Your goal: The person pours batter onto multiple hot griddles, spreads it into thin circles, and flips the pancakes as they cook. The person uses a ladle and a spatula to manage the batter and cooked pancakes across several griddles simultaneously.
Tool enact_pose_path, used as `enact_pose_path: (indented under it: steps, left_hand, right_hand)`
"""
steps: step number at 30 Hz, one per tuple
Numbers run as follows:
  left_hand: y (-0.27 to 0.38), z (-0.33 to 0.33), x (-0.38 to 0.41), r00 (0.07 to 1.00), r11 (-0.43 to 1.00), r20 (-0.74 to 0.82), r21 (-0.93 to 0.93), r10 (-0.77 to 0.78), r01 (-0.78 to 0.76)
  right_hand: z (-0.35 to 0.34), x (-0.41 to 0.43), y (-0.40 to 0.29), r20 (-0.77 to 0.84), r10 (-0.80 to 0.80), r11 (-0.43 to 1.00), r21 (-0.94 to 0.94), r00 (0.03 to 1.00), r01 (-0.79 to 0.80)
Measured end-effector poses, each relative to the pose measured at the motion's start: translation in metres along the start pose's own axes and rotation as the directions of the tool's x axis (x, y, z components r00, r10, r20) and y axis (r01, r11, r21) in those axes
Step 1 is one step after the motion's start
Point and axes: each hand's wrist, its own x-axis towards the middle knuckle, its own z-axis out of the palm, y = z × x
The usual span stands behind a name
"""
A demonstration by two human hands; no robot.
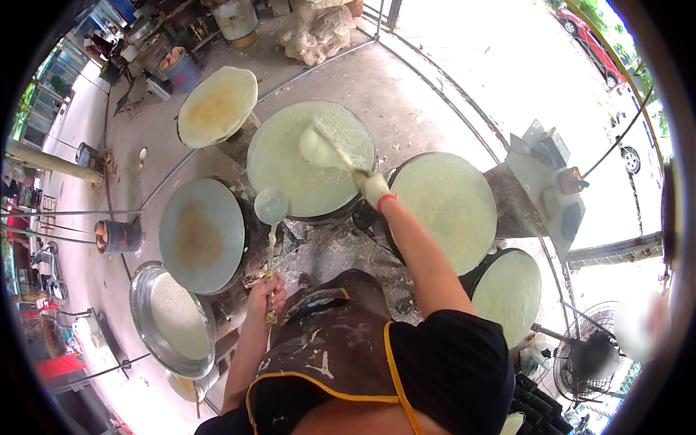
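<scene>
My left hand (267, 293) grips the handle of a long ladle (271, 206), whose bowl is at the near left rim of a round griddle. In a pale glove, my right hand (372, 187) holds a batter spreader (321, 144) against the pale green batter (283, 179) on that griddle. More batter covers the griddle at the right (446, 209) and a smaller one (511, 293) beyond my right arm. A bare griddle (202, 234) with a brown patch lies left of the ladle. Beside it, a metal basin (142, 315) contains whitish batter.
A browned flatbread (217, 106) covers another griddle at the far left. A caged fan (590, 348) stands at the lower right, below a metal stand (544, 174). Buckets (182, 70) and a rough stone (318, 32) are farther back.
</scene>
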Motion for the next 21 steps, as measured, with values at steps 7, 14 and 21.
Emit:
enact_pose_path:
  steps: [7,14,21]
  left_hand:
    - [0.009,0.006,0.015,0.994,0.975,-0.111,0.223,0.018,0.007]
    - [0.023,0.041,0.083,0.948,0.675,-0.169,0.736,0.271,-0.062]
    - [-0.01,0.061,0.136,0.95,0.712,-0.131,0.692,0.285,-0.118]
  right_hand:
    - [-0.01,0.001,-0.027,0.129,0.07,0.997,-0.035,0.989,-0.066]
    - [-0.025,-0.08,0.055,0.24,0.198,0.927,0.269,0.95,-0.261]
    - [0.067,-0.128,0.06,0.186,0.259,0.841,0.439,0.948,-0.316]
